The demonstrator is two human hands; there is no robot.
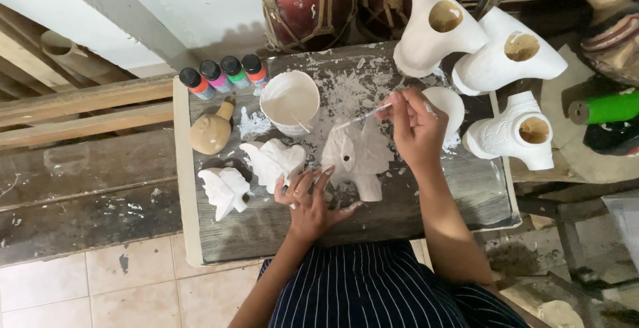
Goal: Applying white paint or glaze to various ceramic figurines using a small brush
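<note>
My right hand grips a thin paintbrush, whose tip rests on the top of a white elephant-shaped figurine standing on a paint-spattered wooden board. My left hand lies flat on the board with fingers spread, its fingertips touching the figurine's base. Just behind the figurine stands a white cup of white paint.
Two more white figurines stand left of my left hand. A tan gourd-shaped piece and several small paint bottles sit at the board's back left. Three big white hollow casts crowd the back right. A green roll lies at the far right.
</note>
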